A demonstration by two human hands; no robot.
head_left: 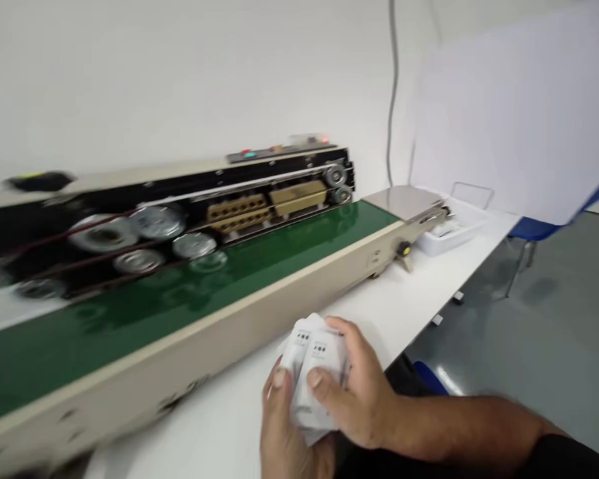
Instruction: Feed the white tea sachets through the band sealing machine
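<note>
A small stack of white packets point(325, 356) with dark printed text is held between my two hands, over the front edge of the white table point(219, 426). My left hand point(281, 426) is closed around the left side, its thumb lying along the packets' edge. On the other side my right hand point(364, 399) grips them, with its thumb pressed on the front packet. Several packets overlap in a slight fan. Whether they are filled or sealed, I cannot tell.
Behind my hands, a band sealing machine with a green conveyor belt point(259, 259) runs along the wall. Its metal wheels point(194, 245) and brass-coloured blocks point(298, 199) are exposed. At the far end stands a white bin point(436, 246) with packets inside. Blue chairs point(536, 229) are at right.
</note>
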